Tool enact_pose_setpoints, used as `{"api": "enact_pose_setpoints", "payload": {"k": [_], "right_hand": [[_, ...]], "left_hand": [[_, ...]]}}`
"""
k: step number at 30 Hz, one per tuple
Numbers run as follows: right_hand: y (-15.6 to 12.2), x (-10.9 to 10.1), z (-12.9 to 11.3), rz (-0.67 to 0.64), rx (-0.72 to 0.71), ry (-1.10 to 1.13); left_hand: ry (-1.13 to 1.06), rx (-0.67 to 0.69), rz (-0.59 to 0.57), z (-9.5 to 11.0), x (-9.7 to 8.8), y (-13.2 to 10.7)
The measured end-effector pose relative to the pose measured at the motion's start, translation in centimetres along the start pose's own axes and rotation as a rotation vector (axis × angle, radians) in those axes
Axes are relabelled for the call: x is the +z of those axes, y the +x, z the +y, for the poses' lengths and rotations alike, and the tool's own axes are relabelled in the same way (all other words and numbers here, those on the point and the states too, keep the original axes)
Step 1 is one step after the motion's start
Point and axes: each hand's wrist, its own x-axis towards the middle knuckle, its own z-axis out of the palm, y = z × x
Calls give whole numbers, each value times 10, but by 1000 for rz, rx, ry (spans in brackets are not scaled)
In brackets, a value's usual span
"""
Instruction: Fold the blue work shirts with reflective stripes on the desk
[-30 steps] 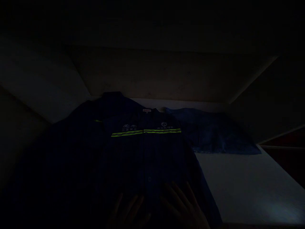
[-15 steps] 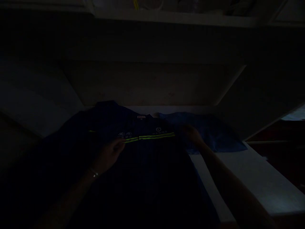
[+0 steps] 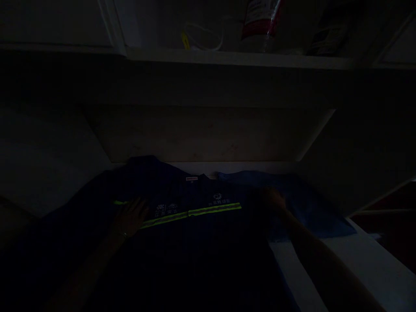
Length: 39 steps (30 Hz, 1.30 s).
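Note:
A dark navy work jacket (image 3: 195,234) lies spread out, front up, with yellow-green reflective stripes and pale printing across the chest. Its collar label faces up at the far edge. On the chest, by one end of the stripe, my left hand (image 3: 131,216) rests flat with its fingers stretched. My right hand (image 3: 273,199) is at the jacket's other side, near the shoulder. Its fingers look curled on the dark fabric, though the dim light hides their tips. Beyond that hand lies a lighter blue cloth (image 3: 312,216), partly beside the jacket.
The white surface (image 3: 354,264) shows at the lower right. A panel (image 3: 208,134) rises behind the jacket. Overhead runs a shelf (image 3: 237,58) holding a bottle with a red and white label (image 3: 260,19), a pale looped cord (image 3: 208,45) and a dark container (image 3: 328,39).
My left hand has moved left along the stripe, from curled fingers to a flat, spread palm. My right hand has shifted slightly right. The view has tilted up, showing more of the shelf.

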Motion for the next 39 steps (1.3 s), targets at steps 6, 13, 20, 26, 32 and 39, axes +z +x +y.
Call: {"api": "enact_pose_setpoints", "payload": {"k": [6,13,20,26,32,39], "right_hand": [[-3,-2,-53,246,14,0],[-14,21,-136,52,-398,-14],[-15,43,-129,-76,-389,-65],[-14,44,-130,-55,-402,-96],[-15,47,-129,-72,-436,-159],[-11,50,-128,-59,-433,-167]], "left_hand": [[16,-108,113,26,-26,8],[-127,-16,139,52,-24,30],[-167,-94,-20,37,-2,26],[-200,-108,-20,41,-5,28],[-100,-102,-72,41,-2,28],[-123,-93,-50,42,-2,27]]}}
